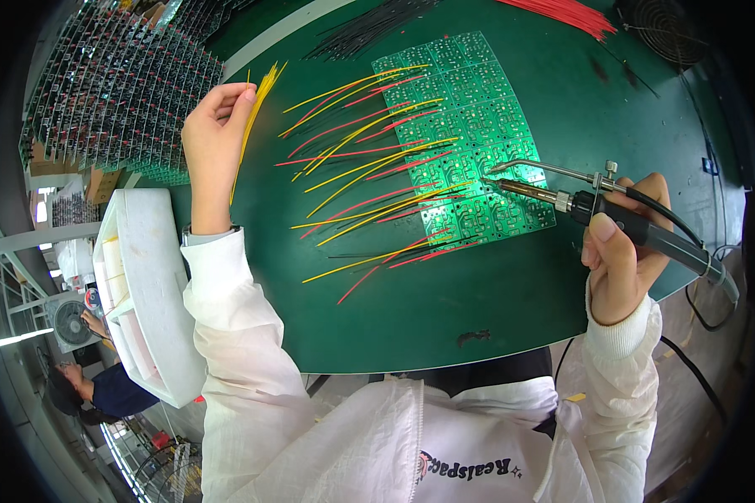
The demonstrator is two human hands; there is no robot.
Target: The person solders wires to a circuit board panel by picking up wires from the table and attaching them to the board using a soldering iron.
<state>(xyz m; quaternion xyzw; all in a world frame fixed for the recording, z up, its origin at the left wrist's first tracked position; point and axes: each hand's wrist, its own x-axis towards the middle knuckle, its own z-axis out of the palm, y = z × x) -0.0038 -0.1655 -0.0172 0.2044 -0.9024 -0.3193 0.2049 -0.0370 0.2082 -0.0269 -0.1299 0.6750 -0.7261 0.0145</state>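
The right hand (621, 272) grasps a soldering iron (679, 247), its tip over the green circuit-board panel (512, 126), right of centre; the left hand (216, 126) pinches at yellow wires (247, 134). Leads in 3 colours (352, 168) overlap the panel's left side, apparently partly fitted; joints remain indistinguishable. Far bundles, black (369, 29) and red (562, 12), presumably remain. Moving room lies toward the table's (411, 327) near edge.

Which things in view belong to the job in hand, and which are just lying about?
Job in hand:
soldering iron, in the right hand
green circuit-board panel, beneath the iron
coloured wires reaching onto it
yellow wire bundle, at the left hand
red bundle, black bundle, probably

Apparently lying about:
white box, left
dark scrap on the table
round grille
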